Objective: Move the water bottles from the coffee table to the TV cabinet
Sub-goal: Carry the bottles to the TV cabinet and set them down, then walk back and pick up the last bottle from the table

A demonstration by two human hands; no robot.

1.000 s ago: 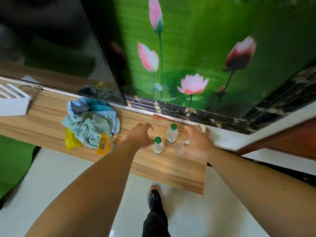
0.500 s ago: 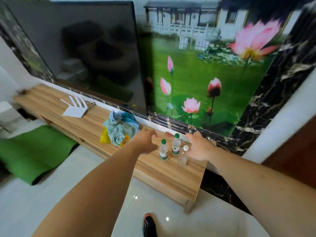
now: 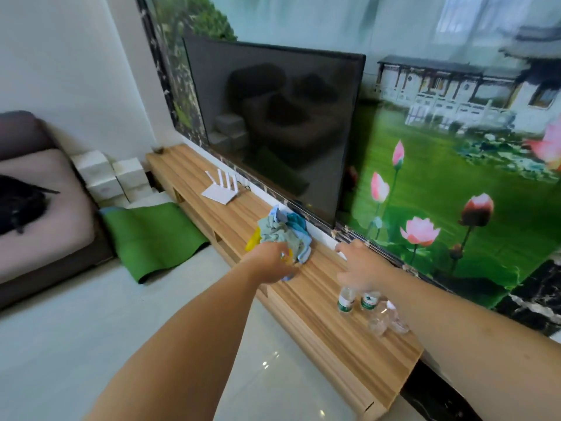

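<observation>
Three water bottles (image 3: 368, 308) stand close together near the right end of the long wooden TV cabinet (image 3: 306, 287), between its front edge and the wall, partly behind the right forearm. Two wear green labels; the third is clear and sits nearest the cabinet's end. Both hands hang above the top with nothing in them: the left hand (image 3: 273, 262) loosely curled in front of a heap of cloths (image 3: 285, 235), the right hand (image 3: 359, 265) spread with fingers apart just above the bottles. Bare wood runs between the cloths and the bottles, and again from the cloths to a white router (image 3: 221, 188) farther left. The TV (image 3: 279, 129) hangs close behind the back edge. A green mat (image 3: 151, 235) lies on the floor by the cabinet's front.
</observation>
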